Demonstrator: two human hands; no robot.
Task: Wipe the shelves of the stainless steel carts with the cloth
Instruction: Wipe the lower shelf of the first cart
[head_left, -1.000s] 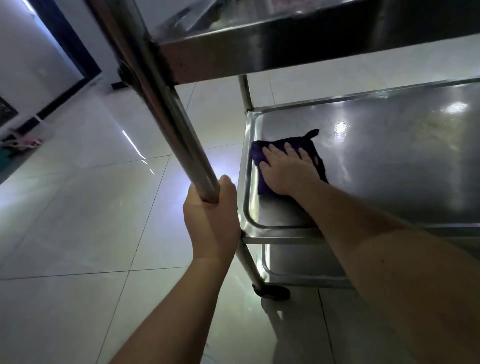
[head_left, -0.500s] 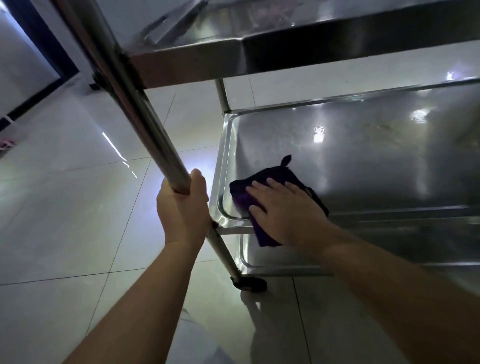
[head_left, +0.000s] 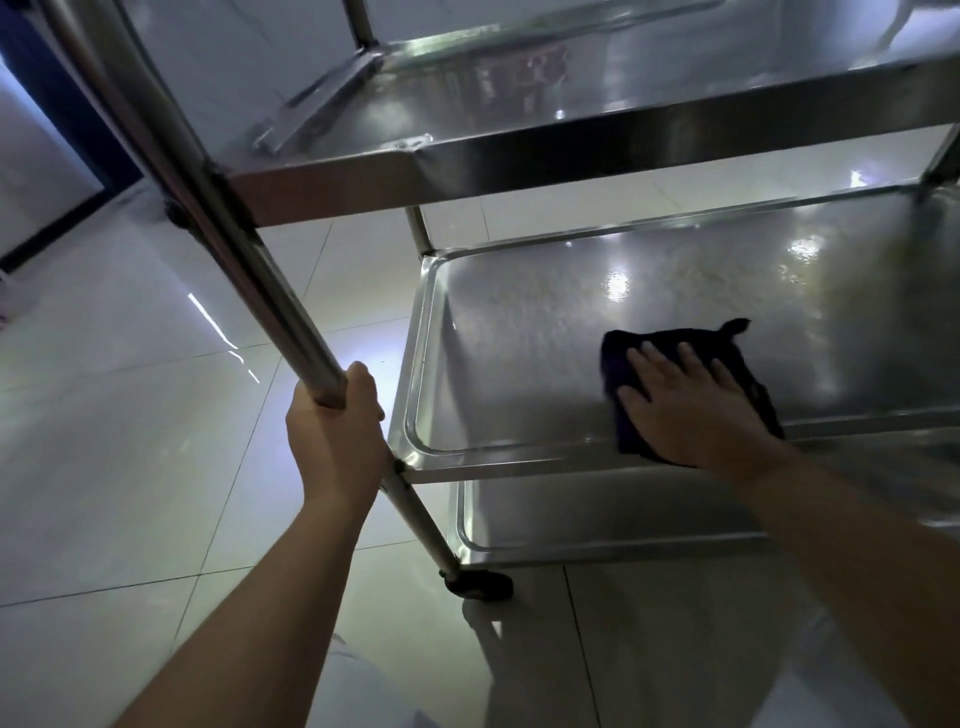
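Right grip (head_left: 685, 410) flat, pressing cloth (head_left: 748, 364) on middle shelf (head_left: 519, 364); left grip (head_left: 332, 441) clutching post (head_left: 249, 249). Risk: cloth slipping over near rim.

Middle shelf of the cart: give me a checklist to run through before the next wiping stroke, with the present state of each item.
1. Cloth under the palm: ok. The right hand lies flat, fingers straight, on the dark cloth.
2. Cloth on the shelf: ok. It lies on the middle shelf, near its front rim.
3. Cart steadied: ok. The left hand grips the front upright post.
4. Path clear: ok. Nothing else lies on the visible part of the shelf.
5. Shelf fully wiped: cannot tell. Glare and mottled patches hide what is clean.
6. Caster locked: cannot tell.
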